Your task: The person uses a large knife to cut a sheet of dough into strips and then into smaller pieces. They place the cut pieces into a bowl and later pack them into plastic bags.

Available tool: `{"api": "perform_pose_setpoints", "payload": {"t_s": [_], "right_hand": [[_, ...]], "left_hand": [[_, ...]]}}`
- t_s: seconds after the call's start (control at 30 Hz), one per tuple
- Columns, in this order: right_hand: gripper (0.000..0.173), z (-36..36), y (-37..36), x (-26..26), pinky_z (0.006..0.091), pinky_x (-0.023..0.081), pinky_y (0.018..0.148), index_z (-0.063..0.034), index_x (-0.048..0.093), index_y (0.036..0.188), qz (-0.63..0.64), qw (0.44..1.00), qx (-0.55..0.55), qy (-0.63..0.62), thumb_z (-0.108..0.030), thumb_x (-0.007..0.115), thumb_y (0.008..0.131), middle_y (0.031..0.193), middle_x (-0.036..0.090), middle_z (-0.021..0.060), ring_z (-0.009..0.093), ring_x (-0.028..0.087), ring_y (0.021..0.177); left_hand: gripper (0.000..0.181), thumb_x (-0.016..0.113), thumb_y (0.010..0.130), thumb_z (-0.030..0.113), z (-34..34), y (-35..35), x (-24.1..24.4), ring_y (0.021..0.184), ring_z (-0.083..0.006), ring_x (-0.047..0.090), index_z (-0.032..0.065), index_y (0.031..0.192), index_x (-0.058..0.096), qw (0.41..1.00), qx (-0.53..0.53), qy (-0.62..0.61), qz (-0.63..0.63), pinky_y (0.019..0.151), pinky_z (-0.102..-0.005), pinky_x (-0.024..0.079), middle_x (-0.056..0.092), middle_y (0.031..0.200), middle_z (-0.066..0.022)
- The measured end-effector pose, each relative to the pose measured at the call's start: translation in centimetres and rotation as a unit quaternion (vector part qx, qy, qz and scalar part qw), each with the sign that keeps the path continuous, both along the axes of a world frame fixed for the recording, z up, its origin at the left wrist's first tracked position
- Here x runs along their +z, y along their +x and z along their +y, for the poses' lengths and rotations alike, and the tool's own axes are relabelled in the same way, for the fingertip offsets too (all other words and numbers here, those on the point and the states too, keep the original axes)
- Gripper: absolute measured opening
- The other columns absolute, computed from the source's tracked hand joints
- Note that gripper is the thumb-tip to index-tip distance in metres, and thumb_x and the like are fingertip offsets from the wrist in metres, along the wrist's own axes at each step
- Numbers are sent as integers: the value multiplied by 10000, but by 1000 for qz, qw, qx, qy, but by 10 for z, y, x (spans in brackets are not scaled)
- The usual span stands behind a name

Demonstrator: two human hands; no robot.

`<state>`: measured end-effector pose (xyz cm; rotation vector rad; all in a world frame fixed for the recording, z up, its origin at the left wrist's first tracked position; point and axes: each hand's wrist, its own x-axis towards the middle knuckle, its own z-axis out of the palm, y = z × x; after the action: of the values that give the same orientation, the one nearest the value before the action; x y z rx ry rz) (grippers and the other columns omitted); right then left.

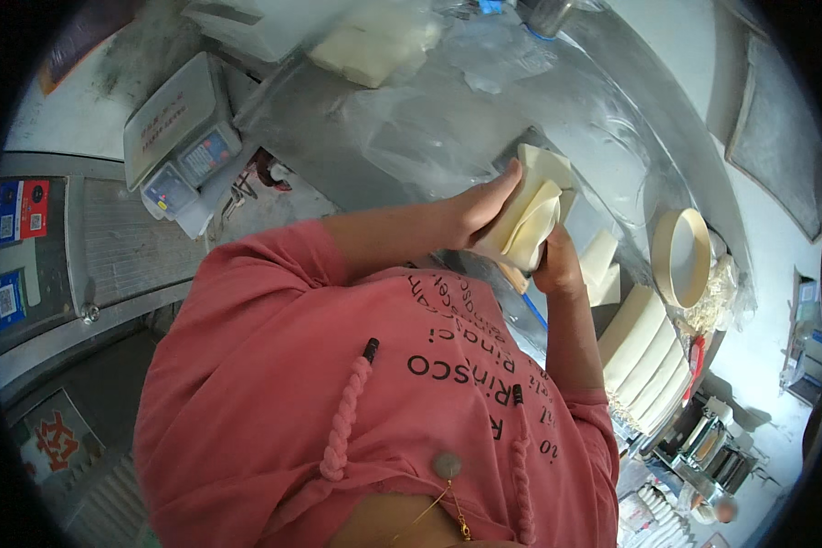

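Observation:
Both hands hold a thick stack of pale yellow dough sheets [524, 212] above a metal worktop. My left hand [483, 209] grips its left side, with the thumb lying along the edge. My right hand [559, 264] supports the lower right side, its fingers partly hidden by the dough. On top of the stack, one sheet is folded over with a loose, curling edge. Just right of my right hand lie smaller pieces of cut dough [601, 270]. Beyond them, several long pale dough rolls or folded sheets [640, 356] lie side by side.
Clear plastic sheeting [418, 137] covers part of the worktop [308, 130]. A round wooden-rimmed sieve [657, 257] stands by a bag of noodle-like strands [712, 301]. At the left are lidded plastic boxes [171, 123]; at the far right, a roller machine [712, 445].

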<state>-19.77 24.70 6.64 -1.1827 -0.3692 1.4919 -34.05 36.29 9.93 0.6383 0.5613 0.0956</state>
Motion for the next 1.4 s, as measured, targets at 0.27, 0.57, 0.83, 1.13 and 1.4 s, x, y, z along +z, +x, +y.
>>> {"api": "perform_pose_setpoints", "payload": {"t_s": [0.27,0.57,0.83,1.13,1.4], "right_hand": [[380,62,-52,55,283,461,673,31,539,1038,-278,945,141,-100,-241,632,790,895,588,81,144,566,775],[442,181,-121,-29,516,427,896,-92,487,1206,269,959,-38,-82,-324,600,848,1138,561,105,306,546,1032],[437,176,-68,-108,389,501,805,-46,537,1133,-114,977,-103,-151,-250,686,777,1023,602,122,272,599,929],[450,183,-99,-65,406,475,880,-28,516,1151,184,980,-16,-79,-244,675,790,1072,587,135,274,580,980],[464,175,-95,-184,375,413,934,-10,501,1191,-126,982,-40,-135,-292,609,839,1199,532,121,264,520,1080]], "left_hand": [[348,460,839,261,156,-78,-110,910,-279,609,1,1007,619,673,-300,627,253,780,-419,465,627,996,-179],[416,440,895,349,196,-72,-175,1010,-261,523,83,1209,494,964,137,-1,229,863,-479,405,546,1141,-93],[646,217,919,567,174,-98,-137,1112,-291,508,74,1268,448,972,225,-64,27,943,-441,406,513,1236,-115],[678,215,910,573,171,-90,-147,1115,-289,511,54,1303,405,972,225,-51,53,919,-433,431,501,1245,-136],[684,405,850,599,185,-105,-179,1115,-313,494,106,1324,387,923,228,112,287,894,-465,426,464,1279,-140]]}}
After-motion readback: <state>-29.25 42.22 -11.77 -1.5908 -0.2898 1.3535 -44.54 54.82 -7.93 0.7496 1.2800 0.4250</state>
